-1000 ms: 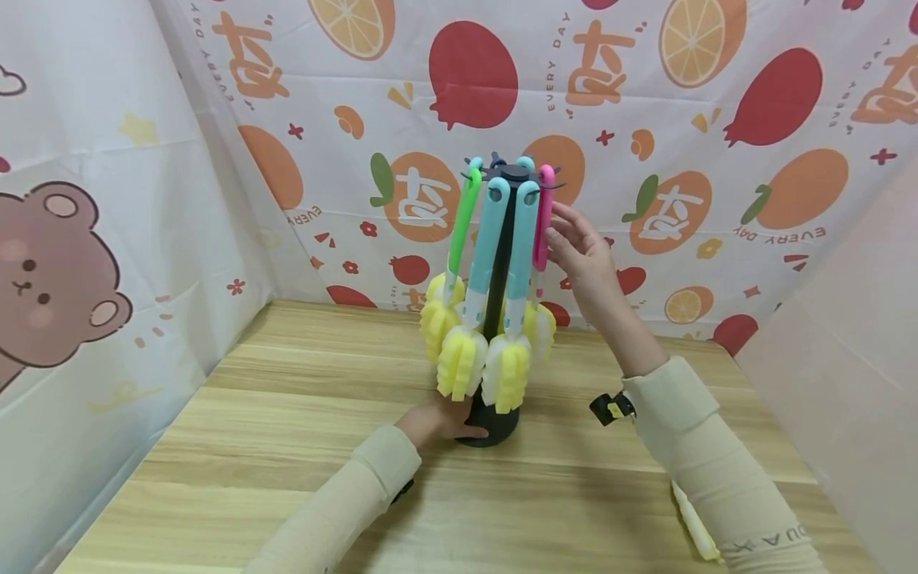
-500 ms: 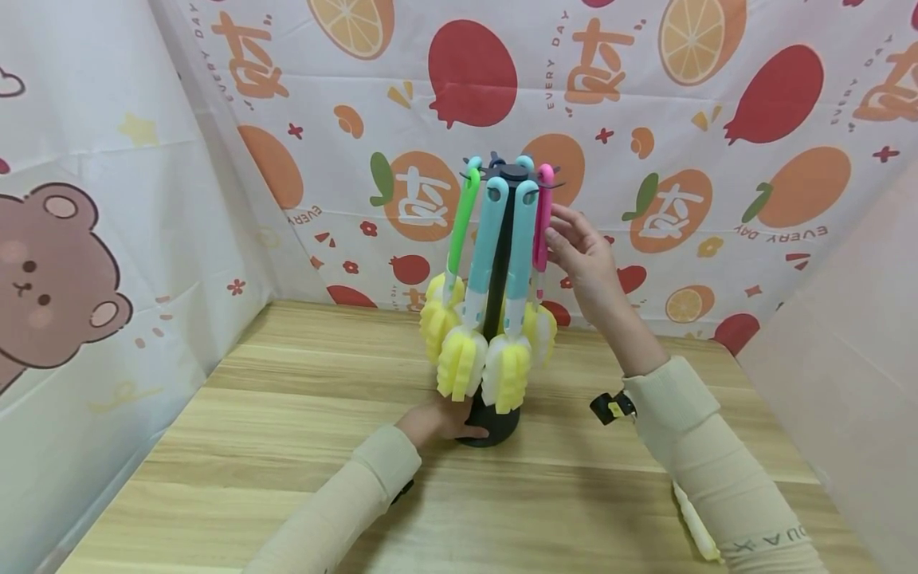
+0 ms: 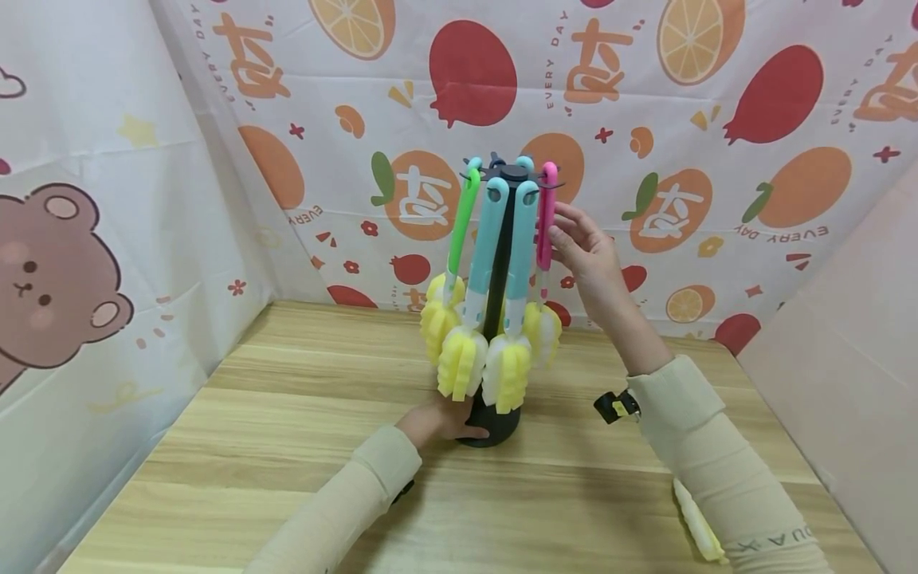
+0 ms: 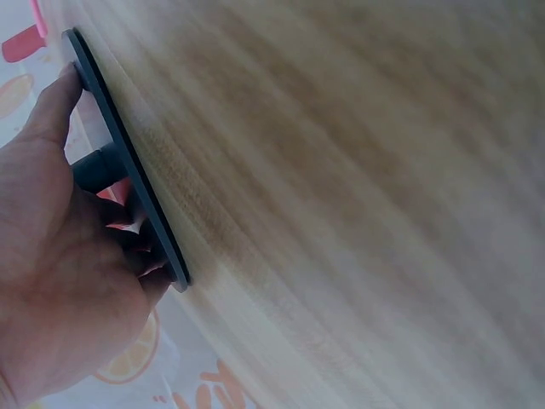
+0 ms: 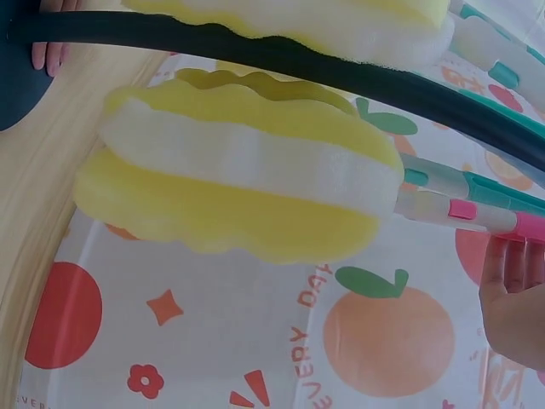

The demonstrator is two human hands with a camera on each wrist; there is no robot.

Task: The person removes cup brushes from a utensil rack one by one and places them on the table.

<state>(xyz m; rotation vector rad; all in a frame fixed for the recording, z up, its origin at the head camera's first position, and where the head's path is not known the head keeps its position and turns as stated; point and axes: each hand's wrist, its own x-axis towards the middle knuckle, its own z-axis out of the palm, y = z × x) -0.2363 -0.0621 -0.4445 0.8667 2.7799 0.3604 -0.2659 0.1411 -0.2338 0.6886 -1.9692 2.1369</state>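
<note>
A black stand (image 3: 495, 303) carries several sponge brushes hung from hooks around its top. Two teal-handled brushes (image 3: 488, 239) face me, and a green-handled brush (image 3: 462, 223) hangs on the left. My left hand (image 3: 437, 421) holds the stand's round base (image 3: 500, 426); in the left wrist view, its thumb and fingers straddle the pole (image 4: 100, 169). On the right side, my right hand (image 3: 594, 257) pinches the handle of the pink-handled sponge brush (image 3: 547, 219), whose loop is at a hook. The right wrist view shows its yellow-and-white sponge head (image 5: 247, 162) hanging beside the pole.
A pale yellow sponge piece (image 3: 697, 522) lies on the wooden table (image 3: 287, 446) near the right forearm, which partly covers it. Fruit-printed cloth (image 3: 473, 76) hangs behind the table, and more cloth walls stand at both sides.
My right hand and the pink-handled sponge brush have shifted slightly to the right, away from the pole. The left hand stays on the base.
</note>
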